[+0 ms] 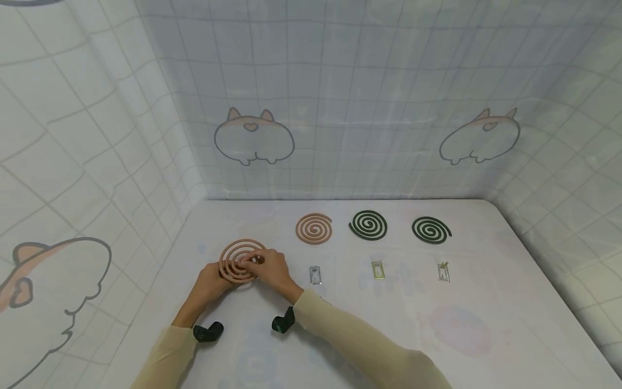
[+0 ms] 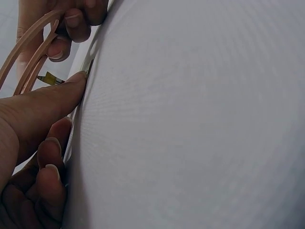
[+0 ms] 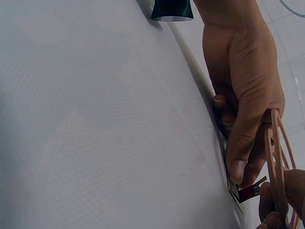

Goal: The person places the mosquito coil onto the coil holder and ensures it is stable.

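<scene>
On the left of the worktop, the right hand pinches a brown coil near its centre, while the left hand grips a metal stand beneath it. Their joining appears unfinished; another brown coil, two green coils and three further stands lie separate, apparently still to be paired.

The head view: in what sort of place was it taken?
Probably a screened-off tabletop work area: a white table, grid-patterned sheeting rising on three sides, and flat green spiral coils laid out side by side.
</scene>
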`<state>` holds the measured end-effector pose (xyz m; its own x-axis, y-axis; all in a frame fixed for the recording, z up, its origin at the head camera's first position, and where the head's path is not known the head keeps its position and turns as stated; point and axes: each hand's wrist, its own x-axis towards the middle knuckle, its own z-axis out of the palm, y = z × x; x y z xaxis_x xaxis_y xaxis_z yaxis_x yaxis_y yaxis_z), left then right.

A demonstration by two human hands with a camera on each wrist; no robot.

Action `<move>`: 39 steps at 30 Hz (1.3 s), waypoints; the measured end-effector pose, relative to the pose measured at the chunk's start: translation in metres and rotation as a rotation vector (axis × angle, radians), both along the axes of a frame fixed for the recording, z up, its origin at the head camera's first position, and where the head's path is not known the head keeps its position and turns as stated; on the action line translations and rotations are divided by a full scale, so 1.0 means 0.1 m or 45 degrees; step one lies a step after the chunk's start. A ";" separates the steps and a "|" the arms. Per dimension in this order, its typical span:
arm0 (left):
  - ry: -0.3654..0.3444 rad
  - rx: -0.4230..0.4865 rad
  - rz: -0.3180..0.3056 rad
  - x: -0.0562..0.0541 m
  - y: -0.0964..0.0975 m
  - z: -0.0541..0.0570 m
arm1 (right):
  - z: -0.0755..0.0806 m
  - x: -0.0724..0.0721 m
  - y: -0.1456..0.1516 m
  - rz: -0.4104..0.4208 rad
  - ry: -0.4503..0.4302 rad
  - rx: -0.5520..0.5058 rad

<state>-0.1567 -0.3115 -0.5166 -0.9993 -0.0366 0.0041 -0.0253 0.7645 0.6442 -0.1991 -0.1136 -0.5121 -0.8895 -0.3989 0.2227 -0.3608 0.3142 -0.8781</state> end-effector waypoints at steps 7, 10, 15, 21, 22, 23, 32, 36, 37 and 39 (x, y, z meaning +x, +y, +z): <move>0.008 -0.026 -0.018 -0.01 -0.01 0.00 | 0.00 0.00 0.00 0.007 0.002 -0.004; 0.003 -0.022 -0.011 -0.01 0.00 0.02 | 0.01 0.00 0.00 0.008 0.004 -0.004; -0.014 -0.013 -0.004 -0.01 0.01 0.03 | 0.02 -0.01 0.00 0.001 0.014 0.013; -0.006 -0.001 -0.003 0.00 0.02 0.03 | 0.02 -0.01 -0.01 -0.010 0.047 0.037; -0.004 0.011 -0.007 0.00 0.02 0.03 | 0.02 -0.01 -0.01 -0.010 0.051 0.038; -0.003 0.024 -0.014 -0.01 0.01 0.02 | 0.02 -0.02 -0.02 -0.013 0.057 0.039; 0.002 0.050 -0.023 -0.01 0.02 0.03 | 0.02 -0.03 -0.02 -0.014 0.070 0.042; -0.007 0.043 -0.015 -0.01 0.02 0.03 | 0.03 -0.02 -0.01 -0.005 0.066 0.045; -0.010 0.038 -0.015 -0.01 0.01 0.03 | 0.03 -0.02 -0.01 -0.001 0.061 0.047; -0.017 0.030 -0.010 -0.01 0.01 0.02 | 0.03 -0.02 0.00 0.006 0.044 0.046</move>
<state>-0.1578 -0.3106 -0.5142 -0.9995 -0.0283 -0.0103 -0.0281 0.7494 0.6615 -0.2008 -0.1137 -0.5093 -0.8796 -0.4114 0.2387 -0.3923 0.3436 -0.8533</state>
